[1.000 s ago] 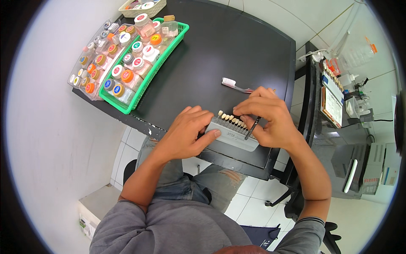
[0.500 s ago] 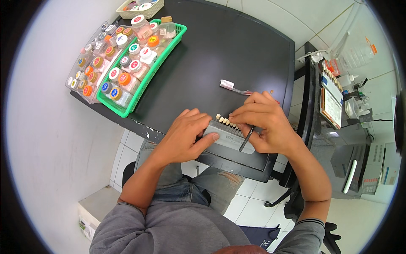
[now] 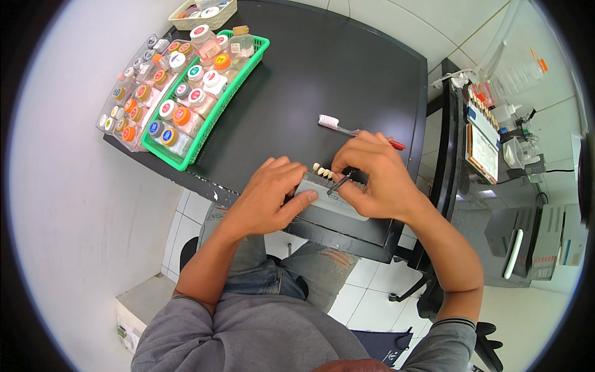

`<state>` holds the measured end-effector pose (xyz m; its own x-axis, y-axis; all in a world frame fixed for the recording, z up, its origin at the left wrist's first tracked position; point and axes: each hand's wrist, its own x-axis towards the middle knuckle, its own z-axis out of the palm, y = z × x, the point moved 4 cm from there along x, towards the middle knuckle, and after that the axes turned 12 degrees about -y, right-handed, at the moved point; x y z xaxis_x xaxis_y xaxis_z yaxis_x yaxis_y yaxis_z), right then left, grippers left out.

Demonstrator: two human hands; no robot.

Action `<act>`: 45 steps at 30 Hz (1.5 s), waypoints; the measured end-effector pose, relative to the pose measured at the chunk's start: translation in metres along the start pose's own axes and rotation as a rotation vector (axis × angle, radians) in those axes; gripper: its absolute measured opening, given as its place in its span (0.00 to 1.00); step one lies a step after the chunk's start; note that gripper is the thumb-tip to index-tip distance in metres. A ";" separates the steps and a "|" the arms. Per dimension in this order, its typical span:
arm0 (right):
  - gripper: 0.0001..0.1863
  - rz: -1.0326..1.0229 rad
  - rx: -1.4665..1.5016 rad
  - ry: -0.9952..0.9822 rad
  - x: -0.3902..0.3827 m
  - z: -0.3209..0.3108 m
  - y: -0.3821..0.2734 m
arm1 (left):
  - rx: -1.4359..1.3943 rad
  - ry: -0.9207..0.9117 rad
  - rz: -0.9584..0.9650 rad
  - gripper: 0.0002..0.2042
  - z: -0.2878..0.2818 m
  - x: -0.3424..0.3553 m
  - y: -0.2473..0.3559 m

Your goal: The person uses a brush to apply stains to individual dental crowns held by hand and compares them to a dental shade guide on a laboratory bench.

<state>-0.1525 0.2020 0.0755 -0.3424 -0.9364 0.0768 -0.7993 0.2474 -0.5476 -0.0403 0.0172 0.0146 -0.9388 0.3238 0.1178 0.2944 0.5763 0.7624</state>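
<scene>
A grey tooth shade guide [image 3: 334, 199] with a row of cream tooth-shaped tabs [image 3: 323, 172] along its far edge is tilted above the near edge of the black table. My left hand [image 3: 273, 195] is closed on its left end, thumb across the front face. Over its right part is my right hand [image 3: 375, 177], fingers bent and pinching a thin dark stick [image 3: 338, 184] that slants across the guide's face. The right fingers cover several tabs, and what they touch there is hidden. Just beyond lies a toothbrush [image 3: 330, 122] with white bristles, its handle partly behind my right hand.
A green basket [image 3: 214, 121] of small jars with coloured caps stands at the left, beside a clear tray of more jars [image 3: 144, 93]. A cream basket [image 3: 226, 15] sits at the far edge. To the right, a second bench holds a clipboard [image 3: 482, 153] and bottles.
My right hand has moved left along the shade guide with the dark stick, which now lies farther left and higher on the face. The left hand stays on the guide's end.
</scene>
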 end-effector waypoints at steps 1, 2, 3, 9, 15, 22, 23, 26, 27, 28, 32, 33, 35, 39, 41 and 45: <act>0.07 -0.004 0.008 0.005 0.000 0.001 0.000 | 0.005 -0.002 0.002 0.17 0.000 0.000 0.000; 0.06 -0.008 0.017 0.011 0.000 0.002 0.001 | 0.009 -0.004 0.005 0.17 0.000 0.000 0.000; 0.06 -0.003 0.022 0.011 0.000 0.002 0.001 | 0.012 -0.005 0.005 0.17 0.001 0.000 0.001; 0.05 0.034 0.071 0.014 0.000 0.003 0.002 | 0.019 -0.011 -0.002 0.16 0.000 0.001 0.004; 0.06 0.094 0.086 0.116 -0.002 -0.010 0.011 | 0.039 -0.012 0.019 0.15 0.003 0.000 -0.001; 0.09 0.303 0.198 0.207 -0.017 -0.035 0.045 | 0.053 0.047 -0.041 0.15 0.004 0.000 0.000; 0.08 0.307 0.196 0.205 -0.017 -0.036 0.045 | 0.059 0.074 -0.057 0.15 0.004 -0.001 0.001; 0.09 0.300 0.213 0.222 -0.017 -0.036 0.044 | 0.085 0.154 -0.093 0.14 0.003 0.002 0.004; 0.09 0.293 0.226 0.231 -0.016 -0.034 0.045 | 0.101 0.176 -0.096 0.14 0.003 0.001 0.005; 0.09 0.268 0.213 0.234 -0.016 -0.033 0.046 | 0.117 0.198 -0.099 0.14 0.004 0.001 0.004; 0.08 0.219 0.176 0.222 -0.015 -0.031 0.044 | 0.167 0.259 -0.136 0.14 0.006 0.000 0.004; 0.08 0.221 0.170 0.215 -0.015 -0.031 0.043 | 0.171 0.260 -0.143 0.14 0.007 0.000 0.004; 0.08 0.221 0.164 0.220 -0.014 -0.031 0.042 | 0.179 0.264 -0.157 0.15 0.007 -0.001 0.003; 0.08 0.236 0.131 0.203 -0.015 -0.029 0.043 | 0.175 0.260 -0.165 0.15 0.008 0.000 0.002; 0.08 0.217 0.129 0.205 -0.015 -0.028 0.043 | 0.175 0.259 -0.163 0.15 0.009 0.000 0.002; 0.08 0.205 0.134 0.203 -0.015 -0.028 0.042 | 0.183 0.252 -0.169 0.15 0.008 -0.001 0.002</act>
<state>-0.1949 0.2329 0.0745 -0.5921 -0.7982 0.1109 -0.6357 0.3780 -0.6731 -0.0374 0.0239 0.0114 -0.9849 0.0304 0.1705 0.1371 0.7382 0.6605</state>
